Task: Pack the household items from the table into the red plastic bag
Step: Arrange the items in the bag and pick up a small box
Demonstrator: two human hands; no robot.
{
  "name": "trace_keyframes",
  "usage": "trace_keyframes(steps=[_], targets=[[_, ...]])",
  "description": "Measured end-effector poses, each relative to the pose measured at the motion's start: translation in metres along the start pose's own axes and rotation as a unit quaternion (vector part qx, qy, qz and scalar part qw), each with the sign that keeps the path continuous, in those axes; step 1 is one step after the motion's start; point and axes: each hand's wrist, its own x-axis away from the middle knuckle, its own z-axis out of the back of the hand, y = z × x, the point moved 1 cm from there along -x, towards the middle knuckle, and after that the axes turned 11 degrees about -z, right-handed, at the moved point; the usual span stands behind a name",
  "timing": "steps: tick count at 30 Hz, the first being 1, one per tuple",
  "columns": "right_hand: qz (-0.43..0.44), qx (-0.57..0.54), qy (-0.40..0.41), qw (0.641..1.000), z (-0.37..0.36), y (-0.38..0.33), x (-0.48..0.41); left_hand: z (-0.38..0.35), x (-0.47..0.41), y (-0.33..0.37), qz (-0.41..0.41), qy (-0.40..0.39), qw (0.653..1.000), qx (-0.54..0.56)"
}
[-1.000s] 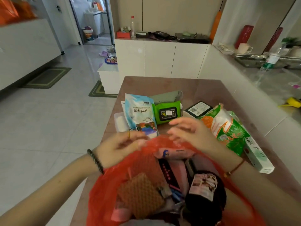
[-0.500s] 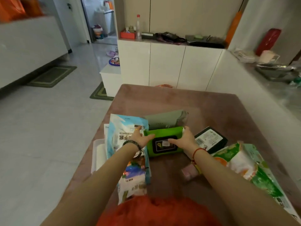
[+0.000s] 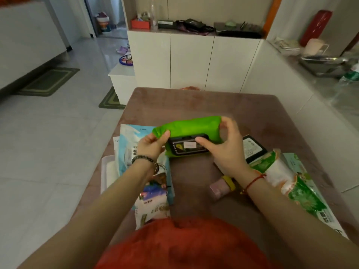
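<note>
Both my hands hold a bright green wet-wipes pack [image 3: 194, 127] with a black lid, lifted off the brown table [image 3: 194, 103] and tilted toward me. My left hand [image 3: 152, 143] pinches its left end; my right hand [image 3: 223, 150] grips its right end and lid. The red plastic bag [image 3: 184, 245] fills the bottom of the view, close to me. A light-blue printed packet [image 3: 134, 140] lies under my left wrist. A green-and-white pack [image 3: 291, 181] lies to the right.
A black box [image 3: 252, 148] sits behind my right hand, a small pink item with a yellow band [image 3: 223, 186] under my right wrist, and a white tray [image 3: 108, 171] at the table's left edge. White cabinets [image 3: 192, 61] stand beyond the table, a counter at right.
My hands left the bag's opening, reached forward and closed on the green wipes pack. The pack has since risen off the table and tipped up.
</note>
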Motion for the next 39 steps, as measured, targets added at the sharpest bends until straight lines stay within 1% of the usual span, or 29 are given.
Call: trace_keyframes(steps=[2, 4, 7, 9, 11, 13, 15, 17, 18, 19, 20, 21, 22, 23, 24, 25, 26, 27, 28, 29, 30, 31, 32, 33, 34, 36, 38, 39], targets=[[0.024, -0.057, 0.01, 0.998, 0.02, -0.036, 0.019, 0.002, 0.02, 0.037, -0.047, -0.041, 0.994, 0.088], [0.023, -0.108, 0.008, 0.994, 0.039, -0.069, 0.043, 0.006, 0.052, 0.072, -0.092, -0.093, 0.987, 0.094], [-0.01, -0.157, -0.017, 0.987, 0.06, -0.1, 0.09, 0.02, 0.107, 0.103, -0.111, -0.164, 0.977, 0.079], [-0.05, -0.191, -0.018, 0.98, 0.07, -0.109, 0.126, 0.035, 0.141, 0.106, -0.119, -0.233, 0.964, 0.035], [-0.105, -0.226, -0.04, 0.968, 0.077, -0.115, 0.16, 0.051, 0.171, 0.102, -0.14, -0.287, 0.947, -0.029], [-0.157, -0.258, -0.057, 0.952, 0.082, -0.115, 0.191, 0.063, 0.195, 0.097, -0.127, -0.319, 0.939, -0.033], [-0.211, -0.29, -0.052, 0.932, 0.088, -0.113, 0.218, 0.074, 0.213, 0.091, -0.096, -0.341, 0.935, -0.021], [-0.27, -0.333, -0.035, 0.903, 0.095, -0.105, 0.243, 0.09, 0.226, 0.086, -0.119, -0.373, 0.917, -0.075], [-0.297, -0.341, -0.029, 0.891, 0.098, -0.098, 0.255, 0.1, 0.229, 0.084, -0.154, -0.389, 0.897, -0.142], [-0.324, -0.337, -0.023, 0.884, 0.1, -0.091, 0.267, 0.111, 0.228, 0.08, -0.2, -0.407, 0.856, -0.247], [-0.348, -0.325, -0.019, 0.879, 0.099, -0.085, 0.279, 0.12, 0.225, 0.074, -0.245, -0.415, 0.788, -0.384], [-0.372, -0.304, -0.015, 0.877, 0.096, -0.078, 0.293, 0.128, 0.223, 0.07, -0.275, -0.405, 0.704, -0.515], [-0.391, -0.287, -0.011, 0.875, 0.09, -0.072, 0.305, 0.133, 0.22, 0.066, -0.286, -0.385, 0.633, -0.608], [-0.404, -0.289, -0.003, 0.868, 0.081, -0.066, 0.315, 0.137, 0.218, 0.064, -0.283, -0.363, 0.604, -0.651], [-0.409, -0.312, 0.014, 0.857, 0.071, -0.061, 0.324, 0.14, 0.214, 0.06, -0.276, -0.341, 0.618, -0.652], [-0.413, -0.339, 0.047, 0.844, 0.061, -0.058, 0.33, 0.14, 0.211, 0.057, -0.27, -0.318, 0.662, -0.623], [-0.413, -0.36, 0.093, 0.831, 0.051, -0.057, 0.334, 0.14, 0.208, 0.055, -0.261, -0.294, 0.715, -0.578], [-0.405, -0.358, 0.141, 0.829, 0.043, -0.059, 0.336, 0.14, 0.206, 0.054, -0.258, -0.269, 0.763, -0.528], [-0.393, -0.344, 0.18, 0.833, 0.036, -0.061, 0.334, 0.139, 0.205, 0.053, -0.254, -0.252, 0.799, -0.484], [-0.377, -0.329, 0.206, 0.841, 0.029, -0.062, 0.333, 0.138, 0.204, 0.052, -0.247, -0.244, 0.824, -0.448], [-0.365, -0.31, 0.216, 0.851, 0.022, -0.063, 0.332, 0.138, 0.204, 0.052, -0.243, -0.246, 0.837, -0.425], [-0.361, -0.283, 0.209, 0.864, 0.017, -0.062, 0.332, 0.138, 0.205, 0.052, -0.245, -0.256, 0.839, -0.414], [-0.361, -0.25, 0.183, 0.879, 0.012, -0.062, 0.333, 0.138, 0.205, 0.051, -0.249, -0.272, 0.835, -0.408], [-0.361, -0.206, 0.139, 0.899, 0.007, -0.06, 0.335, 0.139, 0.205, 0.05, -0.25, -0.29, 0.833, -0.401], [-0.353, -0.149, 0.079, 0.92, 0.005, -0.057, 0.338, 0.14, 0.204, 0.049, -0.249, -0.304, 0.832, -0.393], [-0.311, -0.012, -0.041, 0.95, 0.005, -0.053, 0.344, 0.143, 0.204, 0.05, -0.231, -0.338, 0.828, -0.383], [-0.269, 0.111, -0.101, 0.951, 0.018, -0.053, 0.345, 0.146, 0.201, 0.051, -0.191, -0.394, 0.81, -0.391], [-0.256, 0.155, -0.123, 0.946, 0.028, -0.056, 0.342, 0.147, 0.199, 0.053, -0.179, -0.417, 0.79, -0.412]])
